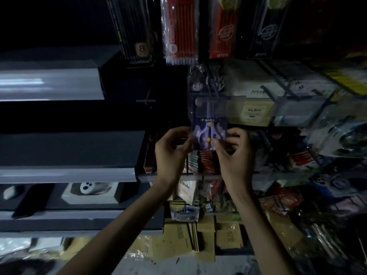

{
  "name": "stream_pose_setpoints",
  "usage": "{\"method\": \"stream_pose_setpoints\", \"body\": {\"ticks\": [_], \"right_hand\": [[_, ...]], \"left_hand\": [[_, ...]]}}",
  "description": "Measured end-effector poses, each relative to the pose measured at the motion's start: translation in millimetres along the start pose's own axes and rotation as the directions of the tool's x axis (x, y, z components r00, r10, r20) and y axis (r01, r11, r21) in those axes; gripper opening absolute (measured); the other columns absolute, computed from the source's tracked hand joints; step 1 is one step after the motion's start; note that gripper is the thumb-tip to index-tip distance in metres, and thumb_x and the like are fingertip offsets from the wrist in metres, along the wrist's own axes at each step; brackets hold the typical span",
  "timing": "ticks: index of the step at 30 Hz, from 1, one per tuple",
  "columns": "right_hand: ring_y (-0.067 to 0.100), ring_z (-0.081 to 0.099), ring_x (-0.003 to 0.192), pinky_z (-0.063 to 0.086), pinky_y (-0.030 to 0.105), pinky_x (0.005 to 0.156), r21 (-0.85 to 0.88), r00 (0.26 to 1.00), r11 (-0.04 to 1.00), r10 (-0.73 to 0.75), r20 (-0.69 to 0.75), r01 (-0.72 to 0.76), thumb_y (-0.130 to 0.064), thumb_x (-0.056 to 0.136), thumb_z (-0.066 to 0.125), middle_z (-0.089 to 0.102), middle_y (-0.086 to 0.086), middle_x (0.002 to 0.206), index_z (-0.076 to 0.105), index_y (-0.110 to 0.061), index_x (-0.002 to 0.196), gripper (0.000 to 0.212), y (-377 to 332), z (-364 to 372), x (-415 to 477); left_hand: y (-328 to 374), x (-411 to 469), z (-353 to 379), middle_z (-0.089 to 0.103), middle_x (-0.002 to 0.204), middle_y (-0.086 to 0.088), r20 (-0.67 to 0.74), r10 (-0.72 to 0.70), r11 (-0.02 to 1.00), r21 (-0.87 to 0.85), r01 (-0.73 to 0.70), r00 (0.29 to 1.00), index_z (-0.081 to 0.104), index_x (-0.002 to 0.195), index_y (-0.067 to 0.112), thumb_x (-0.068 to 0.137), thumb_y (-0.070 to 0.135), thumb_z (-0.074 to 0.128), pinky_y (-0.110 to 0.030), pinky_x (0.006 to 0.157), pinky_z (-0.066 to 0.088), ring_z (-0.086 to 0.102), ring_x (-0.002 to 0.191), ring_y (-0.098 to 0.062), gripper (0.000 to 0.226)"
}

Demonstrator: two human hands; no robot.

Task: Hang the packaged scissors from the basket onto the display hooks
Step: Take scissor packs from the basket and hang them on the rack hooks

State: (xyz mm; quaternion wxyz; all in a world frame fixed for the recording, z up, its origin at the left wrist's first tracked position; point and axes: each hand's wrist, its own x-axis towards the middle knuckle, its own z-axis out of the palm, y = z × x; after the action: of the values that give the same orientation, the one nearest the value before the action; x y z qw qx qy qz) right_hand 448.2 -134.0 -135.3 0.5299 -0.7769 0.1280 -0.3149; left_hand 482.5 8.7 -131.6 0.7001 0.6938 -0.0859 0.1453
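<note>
Pinched between left hand [172,149] and right hand [232,153]: clear plastic pack of scissors on a purple card [209,126].
Lower corners hidden under curled fingers; top edge blurred against dim wire shelves [288,92] of smeared packaged goods, hook indistinct. Higher up, hanging red pencil packs [179,30].

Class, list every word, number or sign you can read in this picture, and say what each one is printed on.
"8": yellow tag on the black pencil pack.
"弹力剪刀": blue band on the packaged scissors, pinched by the left hand and right hand.
Too blurred to read: the logos and lettering on the red carton and black carton, and the yellow label behind the scissors.
</note>
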Motion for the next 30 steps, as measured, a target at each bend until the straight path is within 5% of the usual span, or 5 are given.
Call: {"method": "stream_pose_setpoints", "body": {"ticks": [8,15,21,27,30], "right_hand": [[0.01,0.068,0.095,0.06,0.046,0.078,0.018,1.0,1.0,0.013,-0.013,-0.013,-0.035,0.094,0.075,0.067,-0.01,0.107,0.057,-0.027,0.121,0.034,1,13,19],[-0.017,0.06,0.094,0.054,0.019,0.079,0.064,0.994,0.995,0.07,0.083,-0.076,-0.014,0.098,0.069,0.059,-0.019,0.109,0.055,-0.019,0.138,0.043,6,20,14],[0.013,0.063,0.113,0.05,0.023,0.088,0.099,0.979,0.984,0.132,0.152,-0.148,-0.013,0.096,0.068,0.063,-0.002,0.127,0.051,-0.021,0.146,0.053,4,30,21],[0.018,0.064,0.111,0.042,0.016,0.073,0.09,0.97,0.976,0.18,0.164,-0.196,-0.014,0.096,0.067,0.067,0.002,0.122,0.061,-0.017,0.131,0.036,-3,36,44],[0.018,0.064,0.115,0.05,0.029,0.089,0.104,0.971,0.974,0.185,0.149,-0.202,-0.011,0.094,0.067,0.067,0.003,0.126,0.059,-0.016,0.134,0.042,1,42,48]], "left_hand": [[-7,12,5,0.08,0.11,0.0,0.029,-0.012,1.0,0.011,0.012,0.999,0.075,0.123,0.009,0.098,0.009,0.074,-0.032,0.086,0.062,0.076,0.104,-0.016,0.025],[-29,11,3,0.076,0.121,0.01,0.073,-0.028,0.983,0.183,0.014,0.997,0.069,0.135,0.021,0.098,0.013,0.073,-0.044,0.095,0.062,0.072,0.111,-0.01,0.038],[-35,18,7,0.075,0.121,0.007,0.062,-0.061,0.982,0.18,0.049,0.996,0.065,0.14,0.023,0.097,0.008,0.071,-0.046,0.095,0.062,0.072,0.111,-0.012,0.046],[-31,34,15,0.075,0.104,-0.002,0.043,-0.067,0.989,0.138,0.061,0.997,0.067,0.135,0.014,0.093,0.0,0.069,-0.033,0.081,0.059,0.072,0.099,-0.019,0.044],[-31,37,17,0.075,0.105,0.0,0.018,-0.097,0.988,0.123,0.094,0.995,0.069,0.128,0.011,0.091,-0.006,0.067,-0.031,0.079,0.058,0.072,0.096,-0.015,0.041]]}}
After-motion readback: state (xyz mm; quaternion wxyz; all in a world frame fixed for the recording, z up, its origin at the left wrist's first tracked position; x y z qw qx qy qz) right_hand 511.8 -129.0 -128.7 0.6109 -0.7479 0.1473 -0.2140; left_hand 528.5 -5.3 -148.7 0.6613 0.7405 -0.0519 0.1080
